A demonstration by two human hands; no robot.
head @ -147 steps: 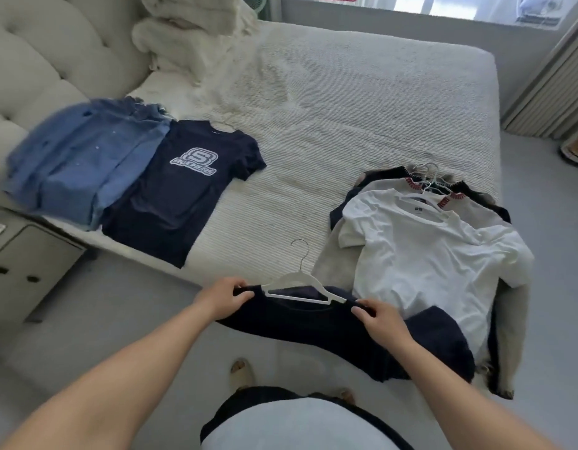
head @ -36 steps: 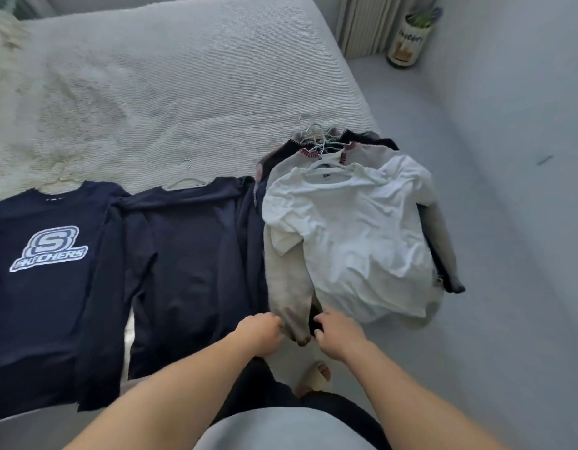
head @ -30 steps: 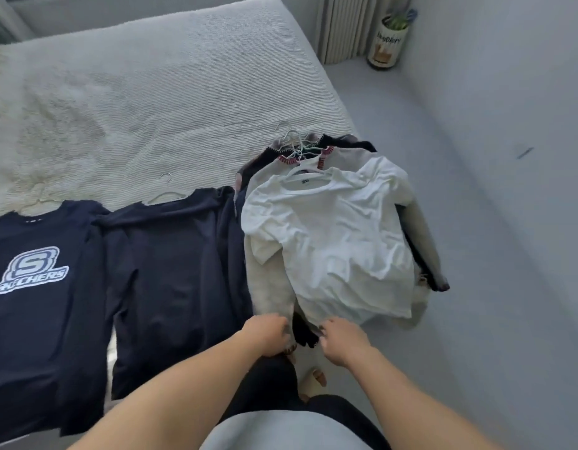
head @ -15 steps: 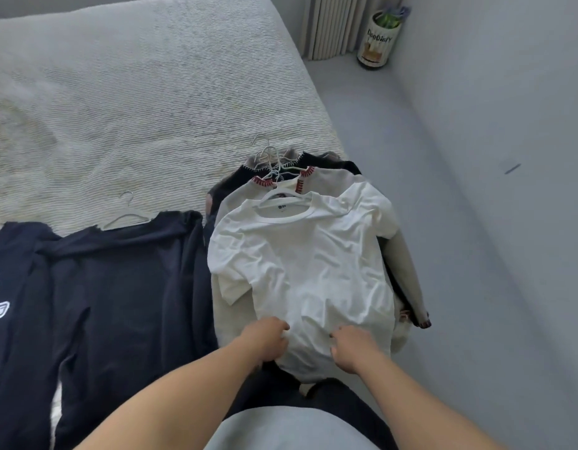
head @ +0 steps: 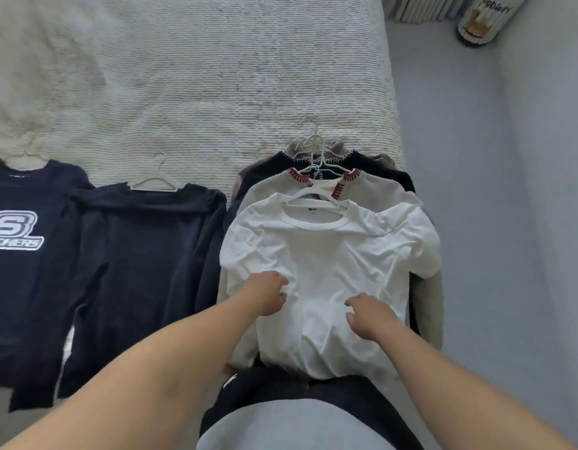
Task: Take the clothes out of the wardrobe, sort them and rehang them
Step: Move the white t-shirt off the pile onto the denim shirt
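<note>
Head view: creased white T-shirt (head: 333,254) on hanger (head: 313,198), topping pile

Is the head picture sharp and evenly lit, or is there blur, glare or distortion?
Head view: soft, even daylight, no glare, faint shadows only. Wide-angle distortion bends the bed edge and stretches the forearms. White T-shirt is bright yet keeps its wrinkles. Left hand and right hand look slightly soft; the navy long-sleeve top loses detail.

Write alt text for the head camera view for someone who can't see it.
Both hands, left hand and right hand, rest on a white T-shirt topping a pile of hangered clothes at the edge of a bed. Beside it lie a plain navy top and a navy logo shirt.
</note>
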